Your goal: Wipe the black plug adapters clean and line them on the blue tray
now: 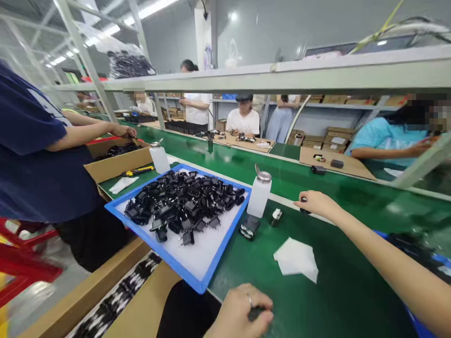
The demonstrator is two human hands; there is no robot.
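At the far edge of the green mat [352, 291], the right hand [317, 203], arm outstretched, pinches a small black part [303, 205] near the white bottle [259, 197]. Left hand [241, 310], drawn close to the body, is clenched round a dark piece [255, 313] beside the blue tray [197, 278].

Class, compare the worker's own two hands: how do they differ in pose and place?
The left hand is curled shut on a small dark part at the near edge of the table; the right hand reaches far out, palm down, touching a black piece by the green belt. Both meet small dark parts.
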